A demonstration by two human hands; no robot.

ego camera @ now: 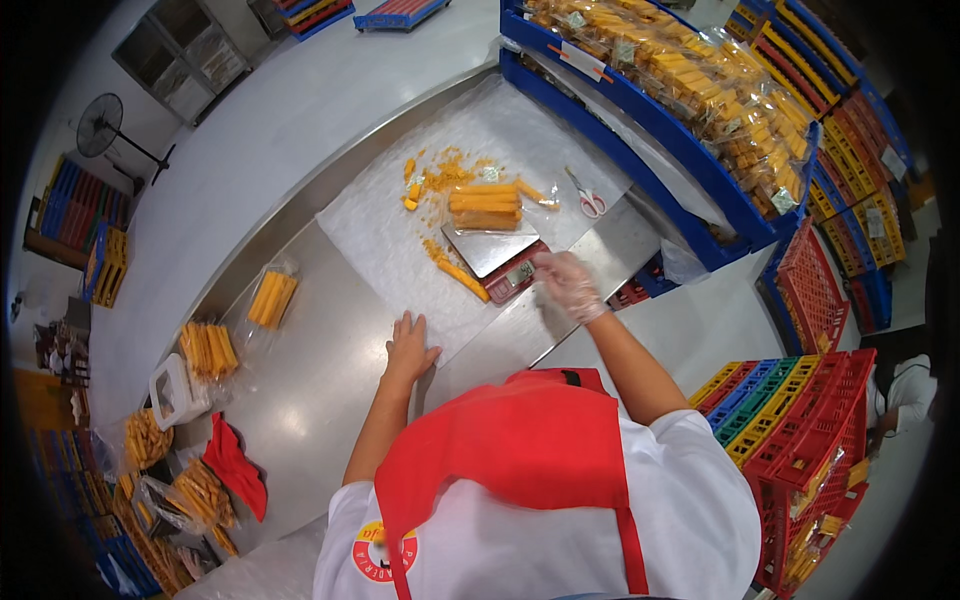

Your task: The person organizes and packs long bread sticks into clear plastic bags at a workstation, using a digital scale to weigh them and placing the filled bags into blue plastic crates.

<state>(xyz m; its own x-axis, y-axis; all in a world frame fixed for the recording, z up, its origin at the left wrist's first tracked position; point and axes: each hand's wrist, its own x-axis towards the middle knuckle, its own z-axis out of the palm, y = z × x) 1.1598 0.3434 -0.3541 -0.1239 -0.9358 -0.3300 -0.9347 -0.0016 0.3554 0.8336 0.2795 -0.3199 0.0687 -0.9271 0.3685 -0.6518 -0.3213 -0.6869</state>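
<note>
A digital kitchen scale [517, 274] with a steel plate and a dark red base sits on a clear plastic sheet [375, 202]. On its plate rests a clear bag of yellow breadsticks [485, 207]. My right hand [566, 285], in a clear plastic glove, is at the right end of the scale, beside its lit display; whether the fingers touch it is hard to tell. My bare left hand [409, 346] lies with spread fingers at the sheet's near edge, holding nothing. A loose breadstick [463, 280] lies against the scale, with crumbs [450, 172] behind it.
Scissors [586, 196] lie right of the scale. A blue crate [660, 135] full of bagged breadsticks stands at the far right. Leftward on the steel table [300, 420] are bagged breadsticks [271, 298], a white plastic container [176, 394] and a red cloth [234, 466]. Stacked crates [810, 435] stand at my right.
</note>
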